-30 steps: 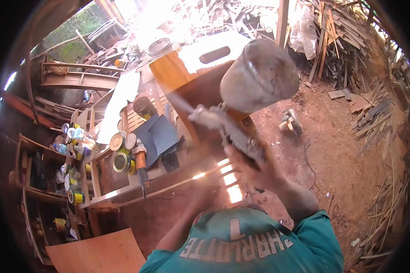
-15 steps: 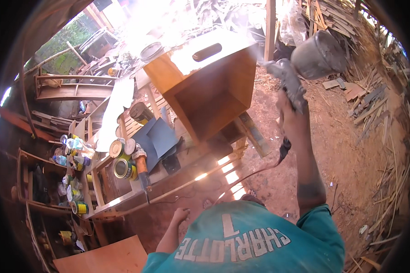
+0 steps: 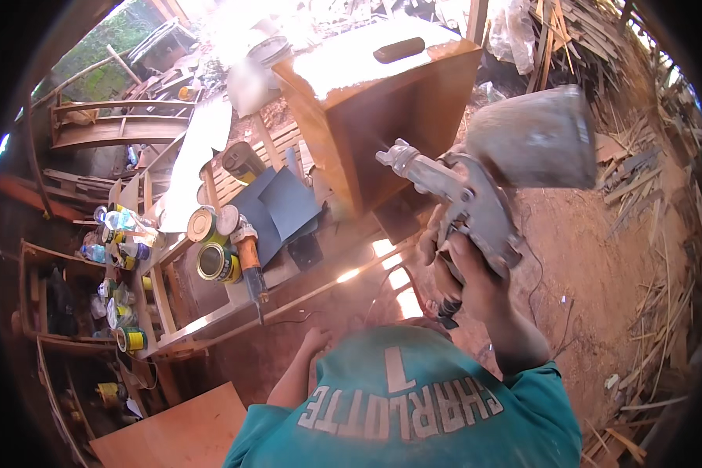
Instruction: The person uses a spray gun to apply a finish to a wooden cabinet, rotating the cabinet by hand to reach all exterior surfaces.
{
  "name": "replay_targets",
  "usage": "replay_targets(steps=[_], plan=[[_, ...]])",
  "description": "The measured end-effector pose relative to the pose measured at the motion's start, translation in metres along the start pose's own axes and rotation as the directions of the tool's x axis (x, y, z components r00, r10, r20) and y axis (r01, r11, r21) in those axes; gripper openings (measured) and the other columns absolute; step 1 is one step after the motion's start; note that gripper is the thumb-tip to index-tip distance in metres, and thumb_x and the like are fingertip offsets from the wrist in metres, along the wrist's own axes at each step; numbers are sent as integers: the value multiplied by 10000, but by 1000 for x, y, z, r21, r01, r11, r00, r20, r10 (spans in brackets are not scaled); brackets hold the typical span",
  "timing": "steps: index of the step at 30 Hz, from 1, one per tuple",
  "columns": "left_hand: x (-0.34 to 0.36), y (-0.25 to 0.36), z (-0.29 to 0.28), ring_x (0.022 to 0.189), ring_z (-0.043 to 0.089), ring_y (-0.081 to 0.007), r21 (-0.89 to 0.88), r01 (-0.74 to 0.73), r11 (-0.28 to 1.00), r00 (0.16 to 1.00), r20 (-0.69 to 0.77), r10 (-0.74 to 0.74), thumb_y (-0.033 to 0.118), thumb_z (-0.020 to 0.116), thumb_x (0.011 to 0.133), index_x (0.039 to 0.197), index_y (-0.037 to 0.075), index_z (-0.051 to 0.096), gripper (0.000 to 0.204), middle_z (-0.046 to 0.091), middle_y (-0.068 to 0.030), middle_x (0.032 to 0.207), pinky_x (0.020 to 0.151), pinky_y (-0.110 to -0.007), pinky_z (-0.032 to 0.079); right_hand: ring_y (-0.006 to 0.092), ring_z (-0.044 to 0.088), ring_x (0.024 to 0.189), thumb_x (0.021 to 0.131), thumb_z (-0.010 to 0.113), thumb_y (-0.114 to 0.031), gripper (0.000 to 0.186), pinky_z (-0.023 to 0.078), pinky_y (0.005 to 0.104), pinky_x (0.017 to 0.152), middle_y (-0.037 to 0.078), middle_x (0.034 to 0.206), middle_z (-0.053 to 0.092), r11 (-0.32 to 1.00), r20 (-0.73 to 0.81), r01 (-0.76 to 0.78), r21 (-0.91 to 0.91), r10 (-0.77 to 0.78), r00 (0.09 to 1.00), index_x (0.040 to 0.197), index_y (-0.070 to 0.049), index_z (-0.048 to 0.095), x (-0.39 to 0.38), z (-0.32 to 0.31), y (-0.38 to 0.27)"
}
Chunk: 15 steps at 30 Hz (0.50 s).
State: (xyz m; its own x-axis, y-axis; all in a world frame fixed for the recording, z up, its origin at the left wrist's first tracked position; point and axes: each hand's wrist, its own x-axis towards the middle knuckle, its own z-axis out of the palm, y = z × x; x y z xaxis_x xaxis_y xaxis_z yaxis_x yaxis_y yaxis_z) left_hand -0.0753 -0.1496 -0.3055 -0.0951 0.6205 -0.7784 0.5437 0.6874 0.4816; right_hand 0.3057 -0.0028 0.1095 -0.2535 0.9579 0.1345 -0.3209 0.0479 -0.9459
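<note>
My right hand (image 3: 480, 281) is wrapped round the handle of a grey metal spray gun (image 3: 472, 195), its fingers at the trigger. A large dull grey cup (image 3: 534, 140) is fixed to the gun at the right. The nozzle points left, in front of the open side of an orange-brown wooden box (image 3: 324, 132). Bright glare covers the box's upper face, which has an oval slot (image 3: 399, 50). Faint haze hangs around the box. My left hand (image 3: 316, 341) hangs low by my body with curled fingers, and nothing shows in it.
Left of the box, a slatted wooden bench (image 3: 203, 335) bears dark sandpaper sheets (image 3: 288, 207), an orange-handled tool (image 3: 249, 257) and paint tins (image 3: 217, 263). Shelves with bottles and tins (image 3: 121, 312) stand further left. Wood offcuts (image 3: 647, 187) line the right side.
My right hand has brought the spray gun down, left and nearer to me, from beside the box to before its open side. My view has shifted, and my left hand stays low.
</note>
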Motion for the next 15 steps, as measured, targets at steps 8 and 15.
replay_targets(steps=[8, 15], plan=[[-15, -28, -62, 666, 716, -218, -10, 52, 999, 999, 13, -52, 255, 633, 907, 1152, 21, 723, 351, 741, -147, 884, 617, -343, 569, 62, 398, 395, 1037, 556, -231, 238, 291, 241, 365, -10, 621, 467, 939, -292, -326, 108, 343, 893, 854, -84, 512, -9, 15, 116], [-18, -66, -110, 657, 720, -217, 94, 151, 984, 988, -51, -146, 271, 635, 917, 1137, 2, 710, 356, 735, -147, 864, 569, -341, 558, 53, 365, 339, 1019, 598, -278, 344, 280, 256, 323, -38, 507, 417, 926, -444, -376, -35, 323, 836, 750, -81, 513, -31, 27, 165]])
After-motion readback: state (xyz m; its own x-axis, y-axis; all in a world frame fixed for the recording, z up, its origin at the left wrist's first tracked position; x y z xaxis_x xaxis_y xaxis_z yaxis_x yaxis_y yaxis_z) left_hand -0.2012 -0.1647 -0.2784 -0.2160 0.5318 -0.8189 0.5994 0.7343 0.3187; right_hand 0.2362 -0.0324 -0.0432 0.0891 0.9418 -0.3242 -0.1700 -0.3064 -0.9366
